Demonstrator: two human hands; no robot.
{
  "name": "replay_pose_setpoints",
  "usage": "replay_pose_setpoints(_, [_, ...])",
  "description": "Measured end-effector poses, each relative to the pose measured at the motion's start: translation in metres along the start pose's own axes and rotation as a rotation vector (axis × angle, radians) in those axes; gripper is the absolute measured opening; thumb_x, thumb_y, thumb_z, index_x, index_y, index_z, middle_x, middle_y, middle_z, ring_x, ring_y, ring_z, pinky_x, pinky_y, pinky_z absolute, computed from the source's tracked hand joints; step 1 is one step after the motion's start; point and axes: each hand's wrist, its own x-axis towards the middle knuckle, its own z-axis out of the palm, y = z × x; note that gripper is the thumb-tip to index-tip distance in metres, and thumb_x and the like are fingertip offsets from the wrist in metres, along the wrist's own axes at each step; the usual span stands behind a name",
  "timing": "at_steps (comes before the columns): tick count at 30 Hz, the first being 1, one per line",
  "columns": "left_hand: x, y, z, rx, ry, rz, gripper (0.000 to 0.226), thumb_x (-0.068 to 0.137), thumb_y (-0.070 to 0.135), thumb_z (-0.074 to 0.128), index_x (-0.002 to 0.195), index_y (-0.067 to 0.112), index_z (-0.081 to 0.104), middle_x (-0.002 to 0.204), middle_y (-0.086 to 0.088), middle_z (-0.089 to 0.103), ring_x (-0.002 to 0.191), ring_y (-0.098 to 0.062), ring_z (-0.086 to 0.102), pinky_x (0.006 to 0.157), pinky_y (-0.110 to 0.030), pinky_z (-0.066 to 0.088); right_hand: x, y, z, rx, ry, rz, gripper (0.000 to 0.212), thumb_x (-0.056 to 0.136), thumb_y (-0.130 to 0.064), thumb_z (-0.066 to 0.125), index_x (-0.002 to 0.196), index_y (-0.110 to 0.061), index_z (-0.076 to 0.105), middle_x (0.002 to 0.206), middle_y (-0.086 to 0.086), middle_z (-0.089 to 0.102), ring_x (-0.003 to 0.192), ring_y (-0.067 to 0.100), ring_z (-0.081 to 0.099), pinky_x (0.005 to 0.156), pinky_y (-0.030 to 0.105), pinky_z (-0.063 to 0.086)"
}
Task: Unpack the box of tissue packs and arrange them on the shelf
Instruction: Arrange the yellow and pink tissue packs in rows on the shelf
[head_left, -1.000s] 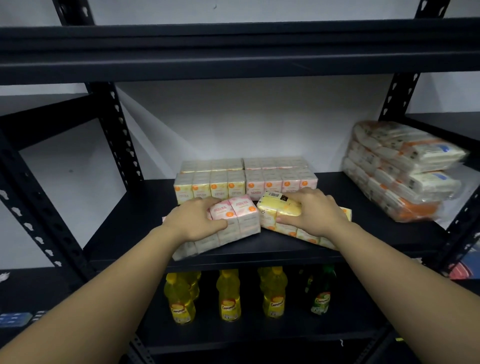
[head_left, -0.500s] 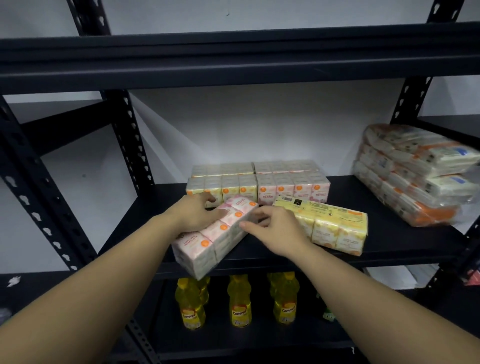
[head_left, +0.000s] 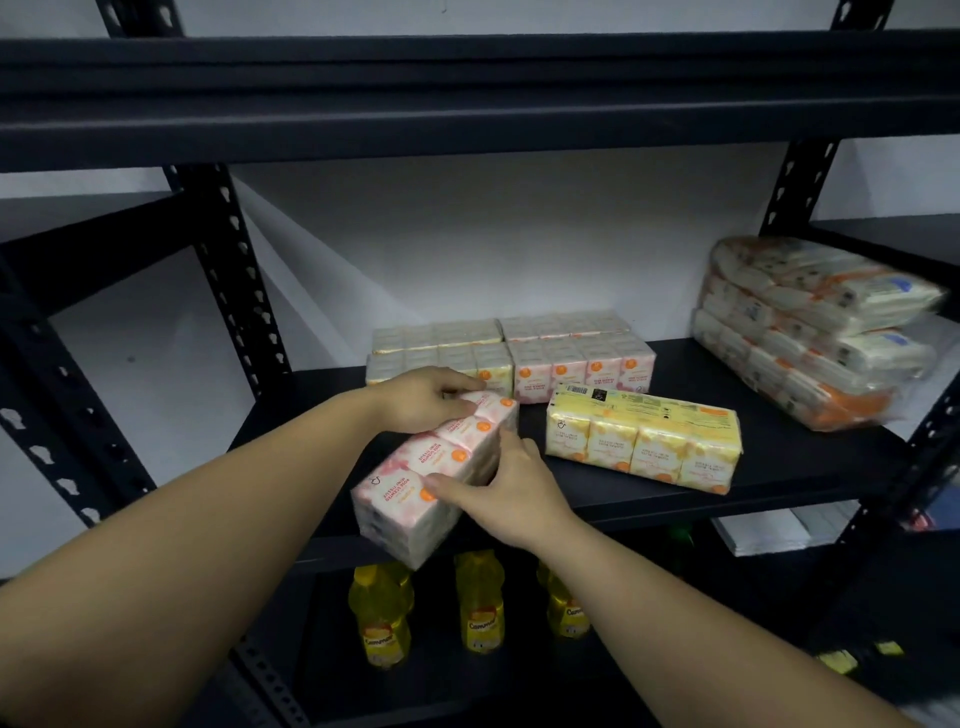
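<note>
Left hand grips pink tissue pack far end; right hand near side.

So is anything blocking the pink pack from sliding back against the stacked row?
Nothing visible. Both hands hold the pink pack, angled and overhanging the shelf edge. Its far end nearly reaches the back row; the yellow pack lies clear to the right.

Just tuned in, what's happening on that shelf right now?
A person is stocking tissue packs on the black metal shelf. Both hands are on one pink plastic-wrapped tissue multipack that lies at an angle with its near end past the shelf's front edge: the left hand grips its far end, the right hand holds its near side. A yellow tissue multipack lies free beside it, with two rows of packs lined up behind.
</note>
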Motion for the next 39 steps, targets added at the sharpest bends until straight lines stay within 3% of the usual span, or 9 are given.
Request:
replay_pose_setpoints(3, [-0.008,-0.014,0.002,-0.013,0.077,-0.011,0.049,0.100,0.044,0.060,0.146,0.029,0.055,0.150,0.005,0.052,0.133,-0.015,0.052,0.115,-0.037,0.042,0.002,0.003,-0.010,-0.020,-0.043,0.009,0.114,0.067,-0.075,0.079,0.158,-0.026,0.030,0.148,0.000,0.044,0.135,0.019,0.049,0.107,0.036,0.047])
replay_pose_setpoints(7, [-0.028,-0.036,0.007,-0.066,0.272,-0.077,0.051,0.090,0.051,0.071,0.130,0.021,0.066,0.125,0.004,0.062,0.111,-0.014,0.062,0.097,-0.031,0.050,0.006,0.005,-0.026,-0.043,-0.079,0.038,0.113,0.075,-0.071,0.077,0.161,-0.017,0.028,0.160,0.005,0.041,0.141,0.021,0.047,0.108,0.032,0.043])
replay_pose_setpoints(10, [-0.048,-0.053,0.016,-0.149,0.399,-0.131,0.054,0.081,0.061,0.074,0.121,0.025,0.069,0.117,0.005,0.060,0.102,-0.010,0.062,0.089,-0.028,0.050,0.007,0.003,-0.039,-0.019,-0.109,0.066,0.095,0.079,-0.064,0.078,0.153,-0.015,0.044,0.145,0.005,0.056,0.126,0.019,0.057,0.095,0.027,0.043])
replay_pose_setpoints(14, [-0.072,-0.060,0.025,-0.173,0.535,-0.176,0.048,0.079,0.059,0.078,0.112,0.026,0.068,0.111,0.005,0.059,0.100,-0.012,0.061,0.086,-0.030,0.051,0.013,-0.001,-0.047,-0.060,-0.080,0.091,0.077,0.079,-0.062,0.079,0.137,-0.014,0.062,0.129,0.001,0.065,0.116,0.016,0.062,0.100,0.030,0.048])
replay_pose_setpoints(21, [-0.092,-0.054,0.027,-0.223,0.545,-0.278,0.055,0.079,0.061,0.078,0.108,0.020,0.054,0.100,0.007,0.063,0.086,-0.009,0.063,0.069,-0.030,0.056,0.022,-0.011,-0.049,-0.149,0.000,0.044,0.042,0.084,-0.059,0.076,0.101,-0.021,0.078,0.103,-0.010,0.072,0.103,0.011,0.065,0.089,0.032,0.054])
replay_pose_setpoints(26, [-0.091,-0.053,0.026,-0.185,0.552,-0.275,0.072,0.082,0.061,0.075,0.132,0.014,0.052,0.118,-0.001,0.062,0.096,-0.012,0.059,0.066,-0.021,0.045,0.006,-0.023,-0.048,-0.258,-0.092,-0.019,0.062,0.075,-0.077,0.070,0.104,-0.023,0.074,0.102,-0.010,0.070,0.096,0.008,0.064,0.082,0.031,0.055])
replay_pose_setpoints(31, [-0.090,-0.056,0.026,-0.124,0.541,-0.270,0.082,0.082,0.066,0.071,0.143,0.013,0.051,0.137,-0.005,0.060,0.116,-0.020,0.060,0.089,-0.031,0.052,0.005,-0.018,-0.049,-0.272,-0.160,-0.023,0.067,0.059,-0.067,0.089,0.105,-0.021,0.071,0.102,-0.007,0.070,0.089,0.013,0.066,0.076,0.036,0.057])
replay_pose_setpoints(36, [-0.098,-0.059,0.024,-0.123,0.511,-0.332,0.095,0.075,0.074,0.071,0.144,0.012,0.052,0.136,-0.008,0.059,0.117,-0.023,0.060,0.091,-0.035,0.054,0.015,-0.016,-0.057,-0.252,-0.089,-0.040,0.069,0.062,-0.054,0.093,0.120,-0.023,0.071,0.116,-0.010,0.068,0.105,0.013,0.063,0.089,0.036,0.056])
replay_pose_setpoints(39, [-0.105,-0.055,0.023,-0.189,0.463,-0.364,0.086,0.073,0.071,0.075,0.133,0.011,0.060,0.121,-0.002,0.067,0.102,-0.015,0.065,0.075,-0.026,0.054,0.020,-0.011,-0.063,-0.201,-0.058,-0.027,0.083,0.062,-0.054,0.093,0.134,-0.022,0.065,0.127,-0.007,0.066,0.114,0.016,0.062,0.096,0.037,0.055])
